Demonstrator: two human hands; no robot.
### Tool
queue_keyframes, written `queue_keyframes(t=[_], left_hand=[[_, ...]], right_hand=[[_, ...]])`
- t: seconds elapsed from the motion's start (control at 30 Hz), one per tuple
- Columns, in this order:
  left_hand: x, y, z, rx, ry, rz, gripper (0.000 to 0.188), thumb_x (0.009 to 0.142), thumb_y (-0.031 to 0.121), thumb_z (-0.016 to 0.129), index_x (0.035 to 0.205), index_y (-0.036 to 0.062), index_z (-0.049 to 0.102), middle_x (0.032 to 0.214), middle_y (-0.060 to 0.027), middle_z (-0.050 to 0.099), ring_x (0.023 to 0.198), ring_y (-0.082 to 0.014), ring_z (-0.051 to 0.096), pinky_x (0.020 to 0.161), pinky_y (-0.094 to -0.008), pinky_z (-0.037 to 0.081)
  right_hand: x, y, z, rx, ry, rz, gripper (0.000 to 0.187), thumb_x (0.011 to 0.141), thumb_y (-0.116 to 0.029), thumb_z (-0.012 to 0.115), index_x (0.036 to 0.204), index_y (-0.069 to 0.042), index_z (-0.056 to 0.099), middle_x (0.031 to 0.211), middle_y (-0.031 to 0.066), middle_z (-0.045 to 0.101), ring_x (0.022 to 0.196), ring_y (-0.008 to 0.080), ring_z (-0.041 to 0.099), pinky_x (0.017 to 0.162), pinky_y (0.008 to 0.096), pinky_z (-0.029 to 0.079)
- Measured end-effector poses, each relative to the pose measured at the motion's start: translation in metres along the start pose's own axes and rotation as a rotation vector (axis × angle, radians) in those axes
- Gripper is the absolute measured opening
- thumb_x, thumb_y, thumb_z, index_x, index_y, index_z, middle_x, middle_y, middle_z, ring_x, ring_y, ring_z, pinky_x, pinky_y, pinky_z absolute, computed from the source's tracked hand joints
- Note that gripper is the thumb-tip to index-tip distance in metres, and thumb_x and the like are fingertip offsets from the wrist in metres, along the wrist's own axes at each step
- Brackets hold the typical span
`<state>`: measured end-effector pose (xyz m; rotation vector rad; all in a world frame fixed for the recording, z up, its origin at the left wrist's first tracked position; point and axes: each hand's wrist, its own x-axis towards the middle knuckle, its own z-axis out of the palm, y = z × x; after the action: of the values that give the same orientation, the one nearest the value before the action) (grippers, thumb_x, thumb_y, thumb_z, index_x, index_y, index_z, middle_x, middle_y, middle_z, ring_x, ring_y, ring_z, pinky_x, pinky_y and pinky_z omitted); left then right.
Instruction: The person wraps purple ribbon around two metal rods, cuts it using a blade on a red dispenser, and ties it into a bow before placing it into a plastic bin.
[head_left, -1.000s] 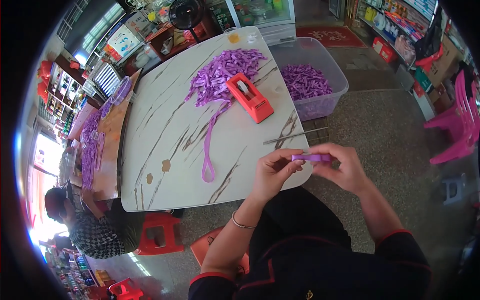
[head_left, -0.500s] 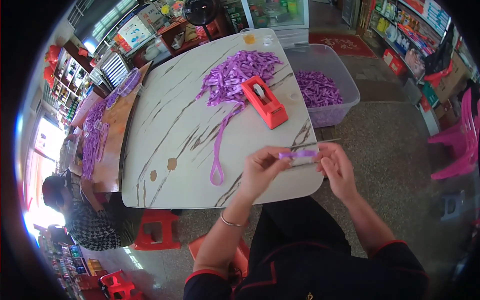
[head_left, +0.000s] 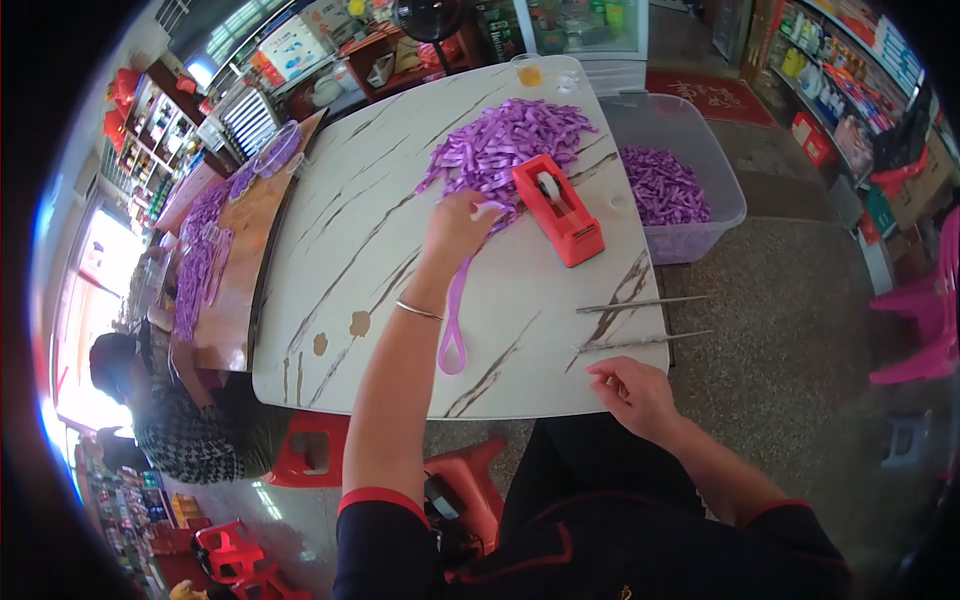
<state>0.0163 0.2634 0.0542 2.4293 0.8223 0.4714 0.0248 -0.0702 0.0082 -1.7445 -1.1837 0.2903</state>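
Observation:
My left hand (head_left: 461, 226) reaches over the table to the near edge of a heap of purple ribbon pieces (head_left: 500, 148). Its fingers are pinched on a pale purple ribbon piece (head_left: 488, 209). Below that wrist, a long purple ribbon loop (head_left: 453, 352) trails toward me. My right hand (head_left: 636, 397) is at the table's near right edge, fingers curled in, with nothing visible in them. Just beyond it, two thin metal rods, a far rod (head_left: 640, 303) and a near rod (head_left: 645, 342), stick out past the edge. A red tape dispenser (head_left: 562, 212) stands beside the heap.
A clear plastic bin (head_left: 728, 205) of purple pieces adjoins the table's right side. A cup of amber liquid (head_left: 528, 72) is at the far end. At left, a person (head_left: 185, 420) sits by a wooden table (head_left: 225, 335) with more purple ribbon. Red stools (head_left: 475, 495) stand below.
My hands have parted from the purple ribbon piece at the rods. The left has gone forward and left to the heap; the right has drawn back toward me. The whole view has shifted slightly.

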Motion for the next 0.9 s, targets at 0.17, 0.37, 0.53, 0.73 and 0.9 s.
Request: queue_keyframes(t=[0.17,0.37,0.53,0.73,0.9], left_hand=[[-0.026,-0.027,0.023,0.202,0.070,0.089,0.018,0.073,0.018,0.066,0.087,0.0070,0.064,0.098,-0.0127,0.058,0.094,-0.0324,0.054,0.080,-0.0407,0.045],[-0.058,-0.013,0.026,-0.267,0.025,0.033,0.012,0.081,0.014,0.061,0.086,0.0027,0.059,0.081,-0.0087,0.061,0.073,-0.0190,0.060,0.065,-0.0324,0.048],[-0.121,0.068,0.017,-0.835,-0.370,0.052,0.009,0.088,0.010,0.054,0.091,0.0011,0.053,0.076,-0.0052,0.061,0.068,-0.0100,0.059,0.059,-0.0229,0.048],[-0.181,0.129,0.023,-1.077,-0.453,0.198,0.005,0.088,0.004,0.053,0.091,0.0009,0.051,0.081,-0.0052,0.060,0.071,-0.0086,0.059,0.060,-0.0215,0.049],[-0.192,0.149,0.032,-1.188,-0.419,0.190,0.005,0.088,0.002,0.052,0.093,0.0005,0.051,0.082,-0.0055,0.060,0.073,-0.0093,0.059,0.062,-0.0220,0.049]], right_hand=[[0.004,-0.008,0.001,0.000,-0.025,0.013,0.015,0.076,-0.008,0.064,0.092,-0.007,0.061,0.072,0.0041,0.060,0.053,0.0132,0.055,0.050,0.0243,0.044],[0.002,-0.007,0.003,0.052,0.025,0.024,0.014,0.077,-0.008,0.064,0.091,-0.006,0.062,0.067,0.0030,0.058,0.050,0.0097,0.052,0.047,0.0224,0.042],[0.008,-0.001,-0.003,0.602,0.155,0.200,0.032,0.087,-0.013,0.053,0.116,0.000,0.051,0.099,0.0052,0.056,0.088,0.0096,0.052,0.076,0.0232,0.042],[0.012,-0.039,-0.034,0.603,0.226,0.112,0.034,0.090,-0.019,0.049,0.115,0.004,0.050,0.100,0.0058,0.056,0.086,0.0097,0.052,0.075,0.0233,0.041],[0.005,-0.056,-0.054,0.528,0.323,0.173,0.026,0.092,-0.014,0.047,0.110,0.003,0.056,0.089,0.0057,0.060,0.075,0.0086,0.054,0.068,0.0199,0.043]])
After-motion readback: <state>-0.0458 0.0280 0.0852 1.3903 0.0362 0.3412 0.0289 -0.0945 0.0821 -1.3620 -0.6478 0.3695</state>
